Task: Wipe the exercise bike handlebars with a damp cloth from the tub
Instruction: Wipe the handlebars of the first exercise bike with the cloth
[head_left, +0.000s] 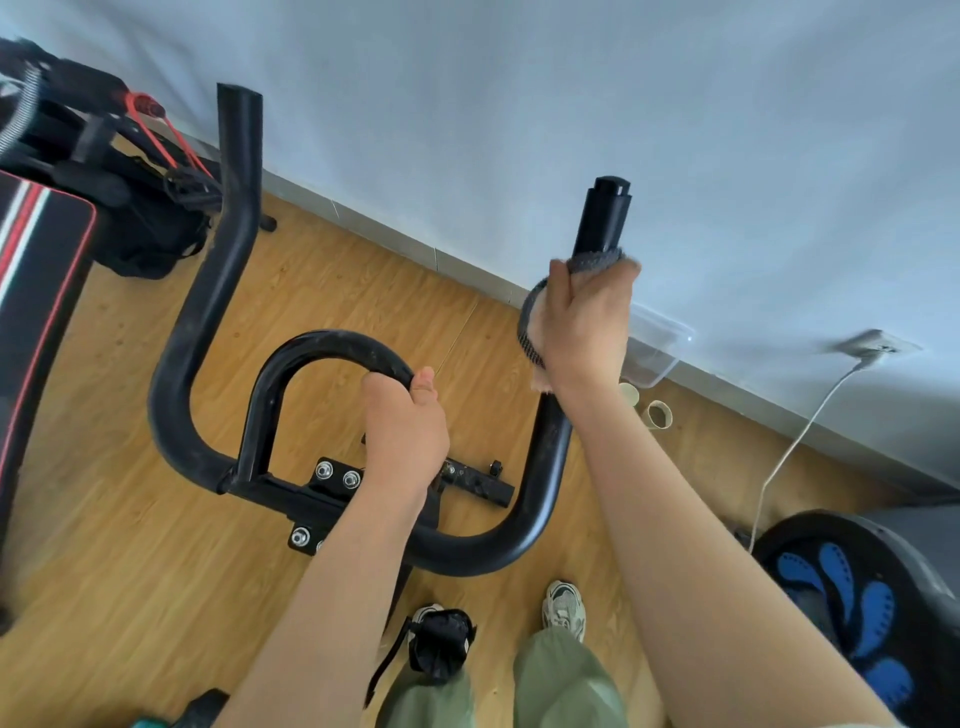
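Observation:
The black exercise bike handlebars (197, 322) spread below me, with a centre loop and two upright ends. My left hand (405, 431) grips the right side of the centre loop. My right hand (587, 322) grips the right upright bar through a grey cloth (530, 322) wrapped round it, just below the bar's black end grip (602, 218). A clear plastic tub (657, 348) sits on the floor by the wall, partly hidden behind my right hand.
A black and red padded bench (36, 270) with red straps stands at the left. Two cardboard rolls (658, 414) lie near the tub. A white cable (795, 441) runs from a wall socket. A black and blue disc (852, 613) lies at the right. My feet stand below the bars.

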